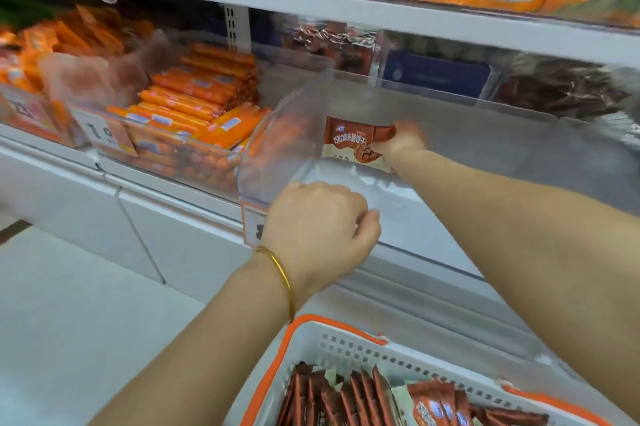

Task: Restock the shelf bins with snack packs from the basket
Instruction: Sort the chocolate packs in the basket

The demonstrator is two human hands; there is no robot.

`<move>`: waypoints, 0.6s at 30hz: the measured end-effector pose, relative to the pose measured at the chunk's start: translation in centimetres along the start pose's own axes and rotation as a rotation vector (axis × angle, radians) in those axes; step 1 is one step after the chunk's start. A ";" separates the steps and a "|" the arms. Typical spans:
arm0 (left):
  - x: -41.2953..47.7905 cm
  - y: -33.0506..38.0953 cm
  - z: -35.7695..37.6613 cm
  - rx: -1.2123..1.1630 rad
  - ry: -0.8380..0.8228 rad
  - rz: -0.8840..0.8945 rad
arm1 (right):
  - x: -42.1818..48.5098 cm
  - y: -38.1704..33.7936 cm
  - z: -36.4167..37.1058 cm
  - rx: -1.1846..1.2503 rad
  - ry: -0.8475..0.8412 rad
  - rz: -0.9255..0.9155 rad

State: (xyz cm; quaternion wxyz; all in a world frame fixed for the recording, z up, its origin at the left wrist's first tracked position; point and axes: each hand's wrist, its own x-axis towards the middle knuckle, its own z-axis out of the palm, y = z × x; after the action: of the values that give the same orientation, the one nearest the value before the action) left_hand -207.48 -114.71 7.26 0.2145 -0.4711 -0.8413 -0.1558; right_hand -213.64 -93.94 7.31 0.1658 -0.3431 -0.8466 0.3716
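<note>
Fig.: restocking, head view. The shelf [346, 6] runs across the frame, w/ a white deck above and rows of bins below it. Left of centre is a neighbour bin of orange sausage sticks [194, 96], already full. The clear bin [277, 135] in the middle is the one I'm filling. It looks tilted or drawn fwd toward me, prob. so that I can reach its floor, which is bare apart from the one pack in my grip. The basket [332, 346], white w/ an orange rim, sits low and close in front of me, so each reach from supply to bin is short. It holds a row of brown packs [346, 398] standing on edge. My left hand [322, 228] has its fingers curled over the bin's front lip, gripping it, I judge to steady it. My right hand [401, 143] is reached deep inside the bin, pinching the snack pack [349, 141] by its right end. The pack stands upright, label facing me, extending left of my fingers, low and near the bin floor. The hand is motion-blurred, so exact finger positions are unclear. A gold bangle [280, 273] sits on the left wrist.
</note>
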 end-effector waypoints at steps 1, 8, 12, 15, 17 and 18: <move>-0.1 0.0 0.0 -0.011 0.006 -0.010 | 0.9 0.3 0.5 -0.009 0.025 0.009; -0.5 -0.2 0.6 -0.046 0.059 -0.044 | 3.8 2.1 3.0 -0.013 0.227 0.101; -0.6 -0.4 0.7 -0.093 0.085 -0.022 | 4.9 2.6 4.1 -0.003 0.248 0.217; -0.7 -0.4 0.8 -0.099 0.116 -0.016 | 5.0 2.6 4.0 -0.026 0.229 0.270; -0.7 -0.5 0.9 -0.103 0.127 -0.007 | 5.2 2.9 3.6 0.003 0.225 0.302; -0.7 -0.6 0.9 -0.108 0.126 -0.003 | 5.4 3.2 3.3 0.031 0.206 0.300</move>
State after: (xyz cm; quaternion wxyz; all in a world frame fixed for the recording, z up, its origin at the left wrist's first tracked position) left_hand -207.87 -115.07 6.11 0.2413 -0.4700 -0.8171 -0.2305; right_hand -217.76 -90.28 2.89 0.1996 -0.4994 -0.7585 0.3681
